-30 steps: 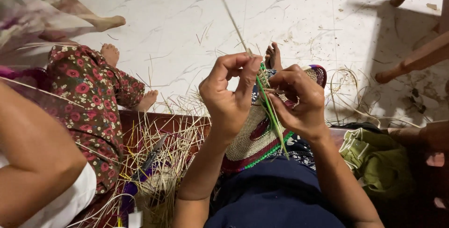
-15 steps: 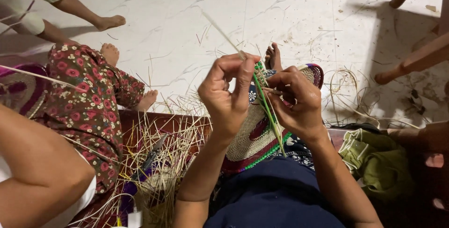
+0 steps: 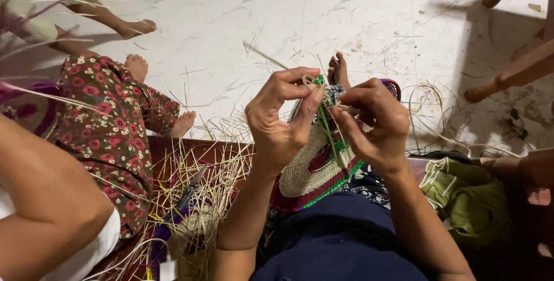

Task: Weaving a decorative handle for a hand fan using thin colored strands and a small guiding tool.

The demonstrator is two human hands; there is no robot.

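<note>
Our left hand and right hand work close together over the woven basket, with only a thin gap between them, crossed by green strips. Beyond our fingers the white floor lies open toward its far edge, apart from scattered bits of straw and our own foot. To our left, a loose heap of straw and a neighbour's flowered leg block the way. To our right, a green cloth lies just beside our forearm, and wooden legs stand near the far right corner.
</note>
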